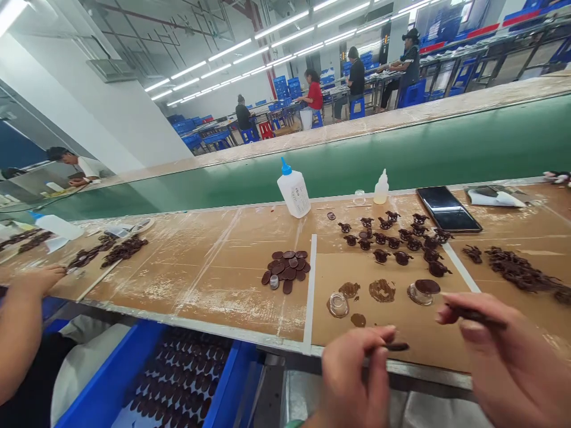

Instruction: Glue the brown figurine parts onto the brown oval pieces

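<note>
My left hand point(354, 371) pinches a dark brown oval disc point(398, 346), seen nearly edge-on, over the front edge of the bench. To its right my right hand point(508, 351) is closed on a thin dark stick-like piece point(475, 315); its exact kind I cannot make out. Just beyond lie a small clear dish point(338, 305) and another dish with a dark oval disc point(427, 286) resting on it. Brown smears point(382, 291) mark the cardboard mat point(330, 267). Farther back stand several small dark brown figures point(402, 257), and a pile of oval discs point(289, 273) lies to the left.
A blue-capped bottle point(294, 193), a small dropper bottle point(381, 189) and a phone point(448, 208) stand or lie along the back. Dark pieces point(521, 270) are heaped at right. A blue crate point(232, 380) holds discs below. A co-worker's arm point(22, 321) reaches in at left.
</note>
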A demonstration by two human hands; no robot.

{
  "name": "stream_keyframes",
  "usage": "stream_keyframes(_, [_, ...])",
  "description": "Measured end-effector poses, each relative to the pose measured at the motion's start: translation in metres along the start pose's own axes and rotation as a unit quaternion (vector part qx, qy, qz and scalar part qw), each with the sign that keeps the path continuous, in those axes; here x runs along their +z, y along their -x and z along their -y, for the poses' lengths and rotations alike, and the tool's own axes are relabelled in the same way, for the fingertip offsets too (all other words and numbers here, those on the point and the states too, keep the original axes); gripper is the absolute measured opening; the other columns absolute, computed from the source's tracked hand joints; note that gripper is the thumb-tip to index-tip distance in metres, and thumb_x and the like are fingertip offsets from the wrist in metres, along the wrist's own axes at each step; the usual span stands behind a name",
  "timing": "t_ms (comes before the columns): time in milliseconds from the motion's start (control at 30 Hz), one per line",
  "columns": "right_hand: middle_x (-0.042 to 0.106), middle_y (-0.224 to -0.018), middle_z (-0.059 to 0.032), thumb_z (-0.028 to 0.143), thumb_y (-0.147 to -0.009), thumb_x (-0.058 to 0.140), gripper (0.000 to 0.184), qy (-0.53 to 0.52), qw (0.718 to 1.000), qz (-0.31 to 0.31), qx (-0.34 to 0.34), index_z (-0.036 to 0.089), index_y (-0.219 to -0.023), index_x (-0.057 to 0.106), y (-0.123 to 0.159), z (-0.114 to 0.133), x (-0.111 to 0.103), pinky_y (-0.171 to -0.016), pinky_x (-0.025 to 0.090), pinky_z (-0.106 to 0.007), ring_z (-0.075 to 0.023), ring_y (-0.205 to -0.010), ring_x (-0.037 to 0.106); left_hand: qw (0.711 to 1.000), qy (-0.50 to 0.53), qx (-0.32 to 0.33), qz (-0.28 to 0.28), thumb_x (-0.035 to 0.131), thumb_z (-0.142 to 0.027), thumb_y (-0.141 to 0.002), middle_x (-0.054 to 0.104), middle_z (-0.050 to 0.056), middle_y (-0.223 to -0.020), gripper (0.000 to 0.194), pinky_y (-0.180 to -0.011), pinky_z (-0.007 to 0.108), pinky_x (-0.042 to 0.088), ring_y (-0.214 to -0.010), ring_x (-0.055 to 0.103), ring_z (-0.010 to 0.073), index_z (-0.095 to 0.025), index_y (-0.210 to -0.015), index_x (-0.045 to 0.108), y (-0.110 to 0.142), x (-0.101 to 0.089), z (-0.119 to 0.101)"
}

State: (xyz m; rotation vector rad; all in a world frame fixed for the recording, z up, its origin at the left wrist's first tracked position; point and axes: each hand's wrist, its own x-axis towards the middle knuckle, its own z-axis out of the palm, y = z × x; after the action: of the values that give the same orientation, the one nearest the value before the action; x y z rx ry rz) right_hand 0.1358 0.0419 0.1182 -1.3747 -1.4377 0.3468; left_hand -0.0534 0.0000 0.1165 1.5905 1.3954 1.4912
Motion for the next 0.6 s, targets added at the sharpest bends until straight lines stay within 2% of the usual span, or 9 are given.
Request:
stream_keyframes(100, [0.07, -0.099, -0.002, 0.031, -0.102, 0.053, 0.018, -0.062, 0.996, 0.001, -0.063, 0.029, -0.114, 0.066, 0.014, 0.021, 0.017, -0.074, 0.058, -0.027, -0.0181, -0.088, 0.071, 0.997, -0.04, 0.051, 0.049, 0.064, -0.013, -0.092, 0.083, 0.004, -0.109, 0.025, -0.088, 0.034, 0.06, -0.094, 0.079, 0.025, -0.029, -0.109, 0.072, 0.028, 0.029, 0.004])
stream_keyframes(167, [0.069, -0.095, -0.0012, 0.027, -0.104, 0.052, 0.019, -0.094, 0.992, -0.007, -0.079, 0.028, -0.117, 0.065, 0.02, 0.024, 0.022, -0.075, 0.057, -0.025, -0.0162, -0.085, 0.07, 0.995, -0.009, 0.076, 0.063, 0.063, -0.016, -0.093, 0.084, 0.004, -0.103, 0.024, -0.081, 0.032, 0.061, -0.085, 0.08, 0.0239, -0.03, -0.109, 0.073, 0.035, 0.037, 0.01])
stream_keyframes(233, [0.068, -0.092, -0.0009, 0.028, -0.104, 0.053, 0.02, -0.113, 0.992, -0.021, -0.051, 0.027, -0.119, 0.066, 0.024, 0.023, 0.022, -0.077, 0.057, -0.025, -0.0156, -0.084, 0.07, 0.992, 0.046, 0.095, 0.069, 0.065, -0.019, -0.094, 0.084, 0.005, -0.1, 0.021, -0.081, 0.03, 0.062, -0.084, 0.08, 0.0236, -0.029, -0.108, 0.076, 0.031, 0.038, 0.015])
stream_keyframes(267, [0.069, -0.091, -0.0009, 0.029, -0.104, 0.054, 0.02, -0.122, 0.992, -0.027, -0.033, 0.027, -0.12, 0.067, 0.025, 0.023, 0.021, -0.076, 0.057, -0.025, -0.0155, -0.084, 0.07, 0.988, 0.086, 0.091, 0.086, 0.069, -0.02, -0.093, 0.085, 0.006, -0.101, 0.018, -0.082, 0.029, 0.063, -0.086, 0.081, 0.0239, -0.027, -0.106, 0.077, 0.026, 0.037, 0.016])
stream_keyframes(333, [0.069, -0.09, -0.001, 0.032, -0.105, 0.056, 0.021, -0.137, 0.99, -0.03, 0.004, 0.028, -0.119, 0.07, 0.027, 0.023, 0.019, -0.073, 0.058, -0.024, -0.0156, -0.082, 0.07, 0.97, 0.186, 0.04, 0.149, 0.08, -0.024, -0.087, 0.084, 0.01, -0.103, 0.009, -0.08, 0.027, 0.063, -0.088, 0.081, 0.0253, -0.022, -0.096, 0.08, 0.013, 0.033, 0.015])
stream_keyframes(400, [0.071, -0.09, -0.0013, 0.035, -0.104, 0.057, 0.022, -0.148, 0.989, -0.006, 0.009, 0.029, -0.12, 0.072, 0.029, 0.022, 0.016, -0.07, 0.06, -0.023, -0.0161, -0.081, 0.072, 0.939, 0.274, -0.029, 0.204, 0.088, -0.028, -0.08, 0.084, 0.014, -0.097, 0.015, -0.073, 0.024, 0.062, -0.082, 0.082, 0.0255, -0.017, -0.081, 0.08, 0.0, 0.029, 0.01])
stream_keyframes(433, [0.073, -0.091, -0.0014, 0.035, -0.104, 0.058, 0.024, -0.152, 0.988, 0.018, -0.005, 0.03, -0.122, 0.072, 0.029, 0.021, 0.015, -0.07, 0.061, -0.023, -0.0164, -0.082, 0.073, 0.928, 0.3, -0.044, 0.218, 0.091, -0.03, -0.077, 0.084, 0.014, -0.09, 0.02, -0.069, 0.022, 0.061, -0.076, 0.081, 0.024, -0.015, -0.075, 0.078, -0.006, 0.028, 0.007])
stream_keyframes(533, [0.078, -0.098, -0.0012, 0.035, -0.104, 0.058, 0.029, -0.149, 0.985, 0.073, -0.043, 0.035, -0.13, 0.071, 0.031, 0.018, 0.01, -0.073, 0.063, -0.023, -0.0173, -0.086, 0.077, 0.909, 0.331, -0.047, 0.247, 0.092, -0.037, -0.075, 0.082, 0.011, -0.074, 0.029, -0.069, 0.023, 0.059, -0.071, 0.079, 0.0222, -0.014, -0.067, 0.076, -0.017, 0.024, 0.001])
stream_keyframes(600, [0.08, -0.099, -0.0011, 0.037, -0.104, 0.057, 0.03, -0.147, 0.984, 0.092, -0.027, 0.036, -0.131, 0.071, 0.032, 0.015, 0.008, -0.076, 0.065, -0.023, -0.0179, -0.086, 0.078, 0.906, 0.317, -0.053, 0.276, 0.09, -0.045, -0.075, 0.081, 0.011, -0.073, 0.033, -0.076, 0.029, 0.06, -0.077, 0.079, 0.0246, -0.015, -0.068, 0.077, -0.018, 0.022, 0.003])
